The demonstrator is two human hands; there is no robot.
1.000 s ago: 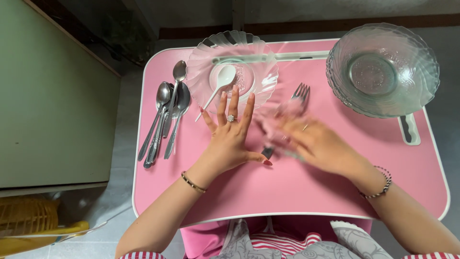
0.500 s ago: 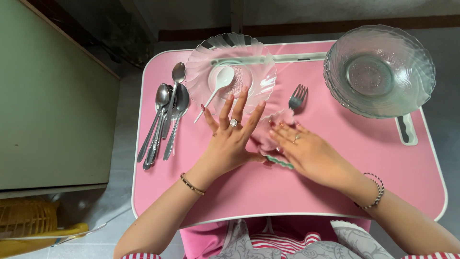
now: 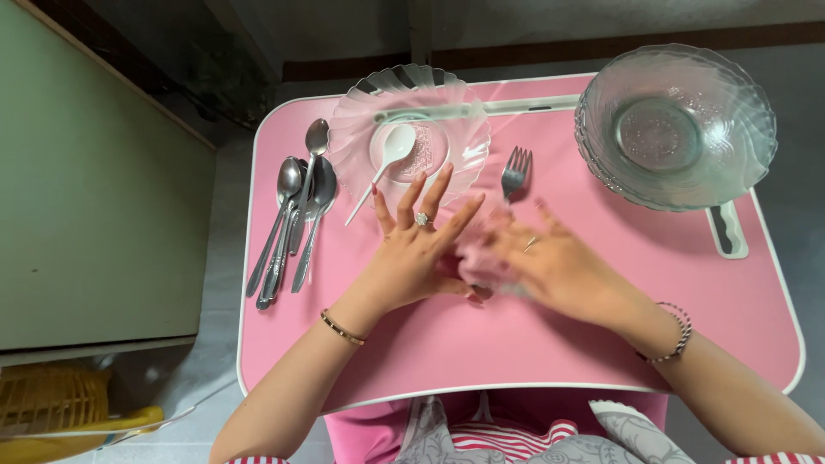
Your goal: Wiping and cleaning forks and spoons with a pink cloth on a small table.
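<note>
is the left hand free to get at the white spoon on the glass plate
Probably yes: the left hand lies flat, fingers spread just below the glass plate, and nothing sits between its fingertips and the white spoon.

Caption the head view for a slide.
Both hands rub a pink cloth over a fork on a pink table.

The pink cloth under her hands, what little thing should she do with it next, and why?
Probably slide the right hand outward to smooth the pink cloth: it lies bunched between both hands, the left hand pinning it flat beside the fork.
</note>
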